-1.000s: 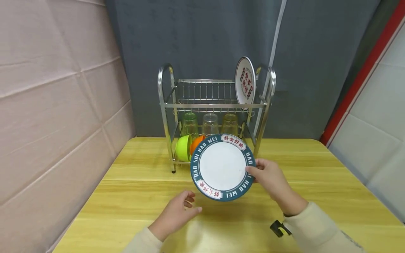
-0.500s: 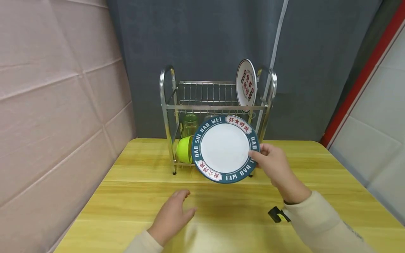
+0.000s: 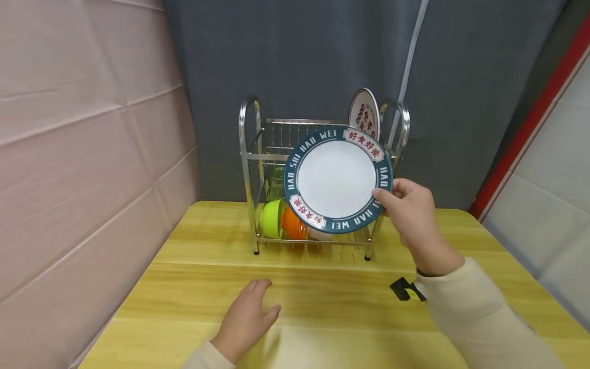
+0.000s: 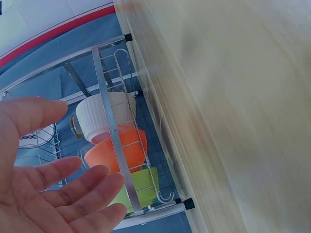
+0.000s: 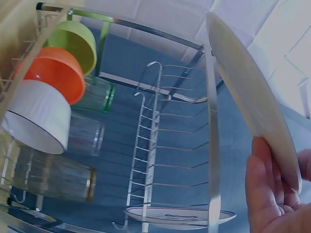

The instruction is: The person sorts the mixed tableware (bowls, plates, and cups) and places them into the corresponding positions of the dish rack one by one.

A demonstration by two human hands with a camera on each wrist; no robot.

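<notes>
My right hand (image 3: 405, 205) grips the right rim of a white plate with a dark teal lettered border (image 3: 338, 179), held upright in the air in front of the upper tier of a steel dish rack (image 3: 246, 154). In the right wrist view the plate (image 5: 252, 97) shows edge-on above my fingers (image 5: 269, 194). My left hand (image 3: 246, 318) rests flat and open on the yellow wooden table (image 3: 184, 287), holding nothing; its fingers (image 4: 63, 194) lie spread in the left wrist view.
A second plate with red lettering (image 3: 364, 115) stands in the rack's top tier at the right. The lower tier holds a green bowl (image 3: 271, 219), an orange bowl (image 3: 294, 224), a white bowl (image 4: 99, 116) and glasses (image 3: 276, 179). A pink wall is at the left.
My right hand has lifted the teal-rimmed plate from just above the table up to the rack's top tier. My left hand has settled flat on the table.
</notes>
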